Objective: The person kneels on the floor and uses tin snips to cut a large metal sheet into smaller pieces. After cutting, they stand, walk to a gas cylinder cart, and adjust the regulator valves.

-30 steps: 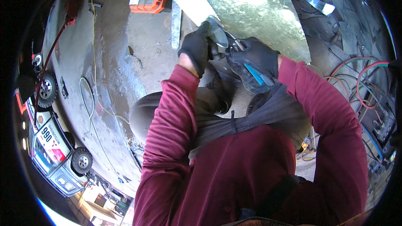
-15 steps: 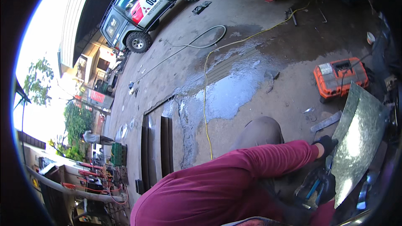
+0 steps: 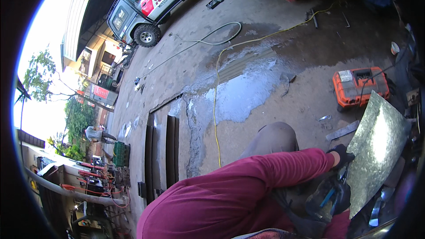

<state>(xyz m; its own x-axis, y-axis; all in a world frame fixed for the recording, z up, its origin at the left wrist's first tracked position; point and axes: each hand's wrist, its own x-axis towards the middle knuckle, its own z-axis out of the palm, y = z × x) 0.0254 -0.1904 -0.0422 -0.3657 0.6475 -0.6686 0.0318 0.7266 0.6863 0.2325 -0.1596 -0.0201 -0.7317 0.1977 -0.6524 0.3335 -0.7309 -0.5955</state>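
A dull, shiny-patched sheet of metal (image 3: pixel 376 144) stands tilted at the right, with a strong glare down its middle. My left hand (image 3: pixel 341 156), in a dark glove, reaches across in a maroon sleeve and pinches the sheet's near left edge. Just below it my right hand (image 3: pixel 341 198), also dark-gloved, is closed around blue-handled snips (image 3: pixel 327 198). The snips' metal head meets the sheet's left edge close under my left hand; whether the jaws are apart is too dark to tell. Part of the right hand's fingers is lost in shadow.
An orange toolbox (image 3: pixel 361 87) sits beyond the sheet. A flat metal bar (image 3: pixel 342 130) lies by my left hand, and bent metal strips (image 3: pixel 376 208) lie at lower right. A yellow cord (image 3: pixel 216 102) crosses wet concrete near a slotted floor pit (image 3: pixel 161 150). An off-road vehicle (image 3: pixel 148 4) stands far back.
The sheet has shifted slightly left and tilted, with both hands moving a little along with it. The whole view has turned slightly. A distant person at left has bent forward.
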